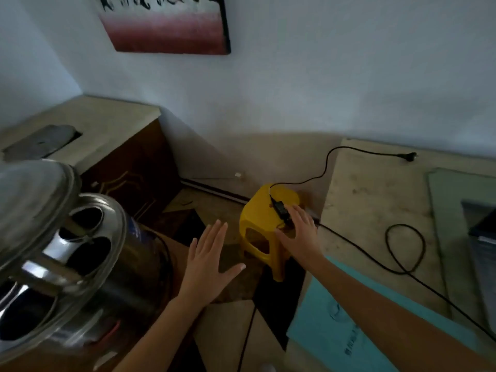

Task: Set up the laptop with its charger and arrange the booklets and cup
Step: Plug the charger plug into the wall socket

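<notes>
Head view: charger brick (pixel 281 214) lies on yellow stool (pixel 268 224) on the floor, its cord (pixel 326 167) trailing up onto the table (pixel 375 205) at right toward the plug (pixel 408 156). Right hand (pixel 299 232) spread open over the brick, likely reaching to pick it up; left hand (pixel 208 257) open, empty, hovering nearby, probably for balance.

Stool (pixel 259 210) under my right hand (pixel 300 232): bright yellow. Charger brick (pixel 280 210) on it black, its cable (pixel 402 248) black too. Right of stool, pale speckled beige table (pixel 375 200); turquoise booklet (pixel 346 326) with small dark print. Left of stool, shiny silver pot (pixel 67 251).
</notes>
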A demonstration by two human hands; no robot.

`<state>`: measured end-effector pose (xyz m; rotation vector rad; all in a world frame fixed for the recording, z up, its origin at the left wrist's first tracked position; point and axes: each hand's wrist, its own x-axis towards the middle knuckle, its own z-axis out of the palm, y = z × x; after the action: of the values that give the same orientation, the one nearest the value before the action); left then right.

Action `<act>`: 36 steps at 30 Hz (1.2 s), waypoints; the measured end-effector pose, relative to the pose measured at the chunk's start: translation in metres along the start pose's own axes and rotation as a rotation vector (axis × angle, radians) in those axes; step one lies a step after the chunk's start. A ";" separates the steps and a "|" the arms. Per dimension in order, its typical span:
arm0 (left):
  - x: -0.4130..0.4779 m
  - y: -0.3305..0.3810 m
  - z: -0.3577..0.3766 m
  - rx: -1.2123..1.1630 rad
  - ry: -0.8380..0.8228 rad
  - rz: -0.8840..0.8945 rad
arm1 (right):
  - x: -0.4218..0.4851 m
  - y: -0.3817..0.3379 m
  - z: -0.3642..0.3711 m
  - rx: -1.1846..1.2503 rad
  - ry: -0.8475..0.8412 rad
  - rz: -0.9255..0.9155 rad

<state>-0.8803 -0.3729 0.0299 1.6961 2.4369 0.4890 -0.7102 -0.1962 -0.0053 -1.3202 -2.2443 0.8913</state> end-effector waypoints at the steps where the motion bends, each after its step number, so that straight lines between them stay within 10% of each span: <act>1: 0.014 -0.011 -0.006 -0.006 0.001 0.016 | 0.013 -0.006 0.007 -0.002 0.000 0.009; 19: 0.316 -0.006 0.033 -0.152 -0.215 0.526 | 0.135 0.008 -0.001 -0.147 0.270 0.408; 36: 0.461 0.163 0.111 -0.121 -0.481 0.882 | 0.188 0.119 -0.088 -0.100 0.558 0.775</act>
<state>-0.8683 0.1280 0.0150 2.4122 1.2377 0.2416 -0.6722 0.0393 -0.0214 -2.2113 -1.3580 0.5161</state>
